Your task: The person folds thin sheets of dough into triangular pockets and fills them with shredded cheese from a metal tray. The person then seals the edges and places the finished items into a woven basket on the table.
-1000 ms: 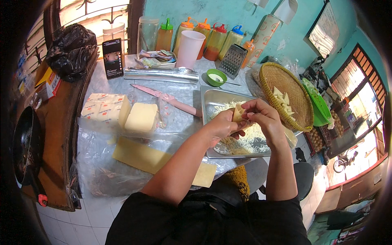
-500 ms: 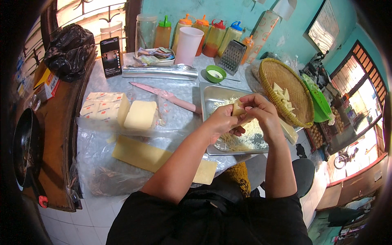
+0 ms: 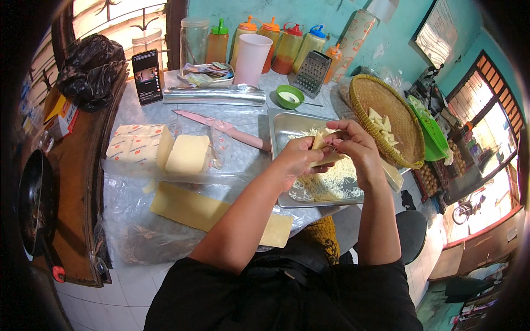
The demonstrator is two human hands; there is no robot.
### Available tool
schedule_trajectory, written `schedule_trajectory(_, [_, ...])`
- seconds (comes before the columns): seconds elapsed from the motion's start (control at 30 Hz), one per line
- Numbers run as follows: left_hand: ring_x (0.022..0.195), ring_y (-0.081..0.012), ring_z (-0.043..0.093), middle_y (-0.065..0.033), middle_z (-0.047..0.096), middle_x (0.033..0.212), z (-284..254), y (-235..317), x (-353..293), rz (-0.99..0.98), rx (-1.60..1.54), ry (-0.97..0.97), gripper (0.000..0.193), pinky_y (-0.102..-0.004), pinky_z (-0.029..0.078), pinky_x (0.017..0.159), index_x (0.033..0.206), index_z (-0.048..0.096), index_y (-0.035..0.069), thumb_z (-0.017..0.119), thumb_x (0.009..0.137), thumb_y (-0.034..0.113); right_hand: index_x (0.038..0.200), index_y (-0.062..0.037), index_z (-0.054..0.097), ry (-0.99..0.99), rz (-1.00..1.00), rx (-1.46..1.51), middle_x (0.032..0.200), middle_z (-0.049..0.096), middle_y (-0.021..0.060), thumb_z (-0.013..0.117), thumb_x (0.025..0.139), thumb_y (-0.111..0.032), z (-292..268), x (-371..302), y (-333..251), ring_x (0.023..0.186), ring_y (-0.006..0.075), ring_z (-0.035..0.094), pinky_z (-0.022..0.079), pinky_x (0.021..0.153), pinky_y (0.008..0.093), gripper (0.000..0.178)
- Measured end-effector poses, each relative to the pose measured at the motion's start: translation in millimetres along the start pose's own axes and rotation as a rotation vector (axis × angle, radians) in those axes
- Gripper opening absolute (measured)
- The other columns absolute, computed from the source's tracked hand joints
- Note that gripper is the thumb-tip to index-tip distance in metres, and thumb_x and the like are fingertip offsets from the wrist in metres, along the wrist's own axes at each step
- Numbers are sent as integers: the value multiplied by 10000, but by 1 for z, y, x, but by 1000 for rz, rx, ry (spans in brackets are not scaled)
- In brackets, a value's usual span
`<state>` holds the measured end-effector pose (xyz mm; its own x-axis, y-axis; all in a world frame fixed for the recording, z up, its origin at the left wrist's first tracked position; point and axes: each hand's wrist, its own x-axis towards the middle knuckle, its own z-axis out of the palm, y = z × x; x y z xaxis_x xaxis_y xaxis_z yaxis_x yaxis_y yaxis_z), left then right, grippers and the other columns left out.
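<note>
Over a metal tray [image 3: 273, 132] of white and yellow shreds, probably grated cheese [image 3: 328, 185], my two hands hold a small folded piece of dough sheet [image 3: 319, 142]. My left hand [image 3: 298, 157] grips it from the left, thumb on top. The fingers of my right hand [image 3: 356, 144] pinch at its upper right edge. Part of the dough is hidden behind the fingers. A long flat dough strip [image 3: 187, 207] lies on plastic at the near left, partly beneath my left forearm. Pale triangular pieces [image 3: 382, 128] sit in a round woven basket [image 3: 369, 90] at the right.
Left of the tray are a pink knife [image 3: 234, 133], a pale yellow block [image 3: 187, 154] and a wrapped block [image 3: 135, 143]. Behind stand a green bowl [image 3: 288, 99] with a spoon, a grater [image 3: 313, 73], a foil roll [image 3: 215, 96], a phone [image 3: 146, 77] and several sauce bottles.
The fingers of both hands have shifted slightly around the dough piece, and its upper edge shows more. The right hand's fingers have moved a little downward. The things on the table stay put.
</note>
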<state>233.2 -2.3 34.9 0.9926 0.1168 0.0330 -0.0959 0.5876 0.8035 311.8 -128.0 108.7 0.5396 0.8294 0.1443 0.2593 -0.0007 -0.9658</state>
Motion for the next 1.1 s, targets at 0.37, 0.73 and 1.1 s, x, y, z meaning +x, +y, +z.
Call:
schedule_trajectory(0.37, [912,-179,625,-95,613,1036,5,8,-3,123,-88,181,284,-281,529,792,1119,537,-10,591,862,99,875,6,680,30,194,-222,826,660,87,554,779,-298,8,-36,42,826,167,569,399,742,268,343])
schedule_trajectory(0.73, [824,-107,603,-68,638,960,9,8,-11,224,39,7,254,-232,496,694,1057,576,-10,634,832,93,1216,61,479,-157,143,264,1133,549,129,607,716,-206,5,-42,49,1142,229,471,333,969,335,581])
schedule_trajectory(1.1, [694,-106,594,-64,645,800,3,-17,9,163,519,174,226,-269,469,612,975,619,-14,674,778,83,1122,31,519,391,-390,26,985,609,156,502,736,-26,8,-36,40,876,186,545,418,825,301,390])
